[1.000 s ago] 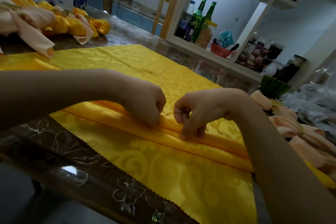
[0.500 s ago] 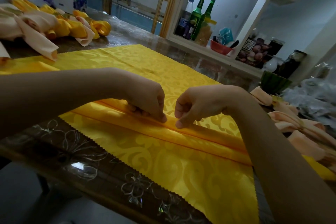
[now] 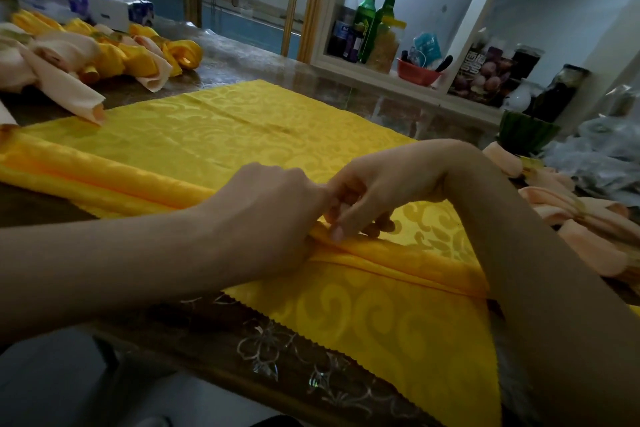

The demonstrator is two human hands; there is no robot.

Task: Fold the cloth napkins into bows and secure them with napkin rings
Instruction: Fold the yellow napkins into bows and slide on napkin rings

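Left hand and right hand pinch the pleated ridge of the glossy yellow napkin.

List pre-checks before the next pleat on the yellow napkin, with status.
1. Grip: left hand and right hand both pinch the napkin at the fold: ok.
2. Pleats lie straight: ok.
3. Flat cloth remains beyond the fold for more pleats: ok.
4. Cloth free: peach napkin tip touches its far left corner: not ok.
5. Loose ring within reach: cannot tell.
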